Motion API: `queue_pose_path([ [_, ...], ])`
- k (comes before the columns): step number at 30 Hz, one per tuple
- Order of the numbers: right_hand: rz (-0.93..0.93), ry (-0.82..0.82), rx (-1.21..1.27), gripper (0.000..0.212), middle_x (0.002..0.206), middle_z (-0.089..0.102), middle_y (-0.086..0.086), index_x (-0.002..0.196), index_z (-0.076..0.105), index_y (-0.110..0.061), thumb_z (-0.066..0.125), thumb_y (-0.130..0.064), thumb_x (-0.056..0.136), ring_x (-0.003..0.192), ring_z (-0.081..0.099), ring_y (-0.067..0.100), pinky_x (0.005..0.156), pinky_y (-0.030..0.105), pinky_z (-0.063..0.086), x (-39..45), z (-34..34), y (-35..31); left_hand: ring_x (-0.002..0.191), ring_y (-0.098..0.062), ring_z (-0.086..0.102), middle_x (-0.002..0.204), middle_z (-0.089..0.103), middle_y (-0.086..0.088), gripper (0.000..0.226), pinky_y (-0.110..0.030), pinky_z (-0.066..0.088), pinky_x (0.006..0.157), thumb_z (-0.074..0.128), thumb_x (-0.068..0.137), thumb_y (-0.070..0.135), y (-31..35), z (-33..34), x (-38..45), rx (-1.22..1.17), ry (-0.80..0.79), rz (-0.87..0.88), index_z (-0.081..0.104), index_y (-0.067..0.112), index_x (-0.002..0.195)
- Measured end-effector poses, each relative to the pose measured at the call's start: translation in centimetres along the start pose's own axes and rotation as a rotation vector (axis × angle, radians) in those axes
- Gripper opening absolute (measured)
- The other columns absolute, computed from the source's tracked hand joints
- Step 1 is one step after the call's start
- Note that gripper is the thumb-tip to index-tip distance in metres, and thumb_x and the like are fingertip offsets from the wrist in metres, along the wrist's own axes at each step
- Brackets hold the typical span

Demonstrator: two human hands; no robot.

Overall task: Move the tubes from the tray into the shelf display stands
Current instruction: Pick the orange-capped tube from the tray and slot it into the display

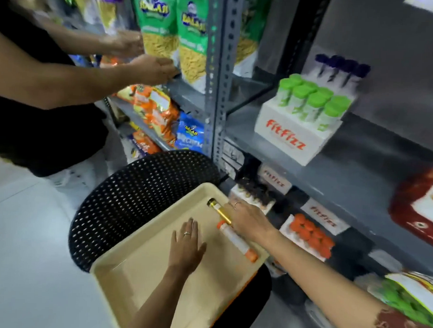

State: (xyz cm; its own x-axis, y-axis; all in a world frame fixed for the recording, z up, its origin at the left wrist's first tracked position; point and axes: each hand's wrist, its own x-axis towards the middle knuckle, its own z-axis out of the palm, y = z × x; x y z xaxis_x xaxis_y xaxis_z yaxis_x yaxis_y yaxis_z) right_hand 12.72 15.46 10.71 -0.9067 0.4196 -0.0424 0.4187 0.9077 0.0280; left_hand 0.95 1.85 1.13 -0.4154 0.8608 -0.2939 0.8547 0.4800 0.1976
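Observation:
A beige tray (137,279) rests on a black perforated chair (136,193). Two tubes lie at its far right side: a gold tube (218,210) and a white tube with orange caps (237,240). My right hand (247,221) is closed over the gold tube's near end and touches the orange-capped one. My left hand (187,243) lies flat and open on the tray floor, fingers apart. On the grey shelf above stands a white "fitfizz" display stand (287,134) with green-capped tubes (311,101) and purple-capped tubes (341,65). A lower stand holds orange-capped tubes (309,231).
Another person in a black top (35,108) stands at the left, both hands on snack bags (190,40) on the neighbouring shelf. A grey perforated upright (218,90) divides the shelves. More packets sit at the right (420,207). Pale floor lies at the lower left.

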Motion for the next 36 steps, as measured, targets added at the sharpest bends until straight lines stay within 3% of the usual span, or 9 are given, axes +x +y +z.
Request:
queue_pose_path([
  [2, 0.024, -0.055, 0.009, 0.027, 0.1, 0.066, 0.014, 0.107, 0.062, -0.002, 0.046, -0.005, 0.085, 0.085, 0.065, 0.032, 0.059, 0.037, 0.054, 0.8, 2.4, -1.1, 0.145, -0.022, 0.001, 0.159, -0.003, -0.009, 0.071, -0.044, 0.005, 0.116, 0.033, 0.097, 0.046, -1.3, 1.7, 0.1, -0.017, -0.06, -0.047, 0.002, 0.009, 0.15],
  [4, 0.093, -0.105, -0.002, 0.017, 0.077, 0.07, 0.008, 0.086, 0.069, -0.008, 0.062, -0.006, 0.071, 0.059, 0.067, 0.022, 0.041, 0.027, 0.051, 1.2, 4.3, -2.1, 0.145, -0.024, -0.004, 0.158, -0.009, -0.009, 0.075, -0.046, 0.003, 0.116, 0.033, 0.096, 0.048, -2.3, 2.8, 0.1, -0.011, -0.094, -0.066, -0.003, 0.009, 0.149],
  [6, 0.162, -0.169, -0.061, 0.02, 0.063, 0.069, 0.001, 0.073, 0.069, -0.015, 0.077, -0.01, 0.056, 0.049, 0.065, 0.015, 0.038, 0.022, 0.049, 1.6, 7.1, -2.7, 0.145, -0.024, -0.009, 0.157, -0.014, -0.009, 0.079, -0.046, 0.001, 0.116, 0.035, 0.096, 0.049, -3.0, 3.6, 0.3, 0.011, -0.139, -0.071, -0.007, 0.008, 0.149],
  [12, 0.315, -0.319, -0.073, 0.026, 0.068, 0.068, 0.009, 0.073, 0.066, -0.01, 0.078, -0.003, 0.051, 0.054, 0.066, 0.024, 0.04, 0.031, 0.055, 2.6, 11.2, -4.0, 0.144, -0.022, -0.015, 0.157, -0.017, -0.007, 0.086, -0.046, -0.001, 0.116, 0.034, 0.093, 0.057, -4.1, 5.5, 0.9, -0.031, -0.215, -0.084, -0.009, 0.008, 0.148],
  [18, 0.376, -0.297, -0.024, 0.018, 0.049, 0.064, 0.003, 0.061, 0.068, -0.009, 0.075, -0.014, 0.045, 0.038, 0.061, 0.013, 0.032, 0.016, 0.043, 3.5, 11.3, -4.6, 0.143, -0.021, -0.018, 0.149, -0.03, -0.002, 0.088, -0.045, -0.008, 0.114, 0.034, 0.092, 0.058, -4.1, 6.3, 1.0, -0.093, -0.228, -0.108, -0.014, 0.009, 0.147],
  [22, 0.353, -0.305, 0.025, 0.032, 0.039, 0.06, 0.002, 0.046, 0.062, -0.011, 0.09, -0.014, 0.029, 0.034, 0.059, 0.011, 0.029, 0.012, 0.039, 3.1, 12.6, -4.7, 0.143, -0.019, -0.018, 0.155, -0.022, -0.003, 0.091, -0.044, -0.008, 0.115, 0.033, 0.089, 0.064, -4.0, 6.7, 1.3, -0.095, -0.227, -0.135, -0.015, 0.012, 0.147],
  [25, 0.347, -0.28, -0.014, 0.023, 0.061, 0.071, 0.006, 0.069, 0.07, -0.01, 0.084, -0.021, 0.056, 0.055, 0.068, 0.014, 0.041, 0.018, 0.048, 2.6, 10.6, -4.8, 0.142, -0.019, -0.019, 0.156, -0.022, -0.003, 0.091, -0.045, -0.008, 0.115, 0.034, 0.089, 0.063, -4.1, 6.6, 1.3, -0.096, -0.234, -0.13, -0.016, 0.013, 0.147],
  [28, 0.311, -0.197, 0.066, 0.025, 0.108, 0.068, 0.015, 0.111, 0.057, -0.004, 0.043, -0.01, 0.091, 0.095, 0.067, 0.025, 0.074, 0.031, 0.052, 2.2, 9.6, -4.4, 0.143, -0.021, -0.017, 0.156, -0.021, -0.004, 0.091, -0.045, -0.006, 0.115, 0.036, 0.09, 0.063, -3.9, 6.2, 1.2, -0.104, -0.238, -0.122, -0.014, 0.012, 0.148],
  [36, 0.531, 0.092, 0.522, 0.028, 0.105, 0.065, 0.016, 0.101, 0.057, -0.005, 0.056, -0.029, 0.086, 0.098, 0.059, 0.036, 0.077, 0.039, 0.046, 0.5, 0.0, -1.3, 0.145, -0.024, -0.009, 0.157, -0.011, -0.011, 0.074, -0.044, 0.002, 0.116, 0.034, 0.098, 0.043, -0.5, 1.8, 1.1, 0.003, -0.12, -0.031, -0.005, 0.006, 0.148],
])
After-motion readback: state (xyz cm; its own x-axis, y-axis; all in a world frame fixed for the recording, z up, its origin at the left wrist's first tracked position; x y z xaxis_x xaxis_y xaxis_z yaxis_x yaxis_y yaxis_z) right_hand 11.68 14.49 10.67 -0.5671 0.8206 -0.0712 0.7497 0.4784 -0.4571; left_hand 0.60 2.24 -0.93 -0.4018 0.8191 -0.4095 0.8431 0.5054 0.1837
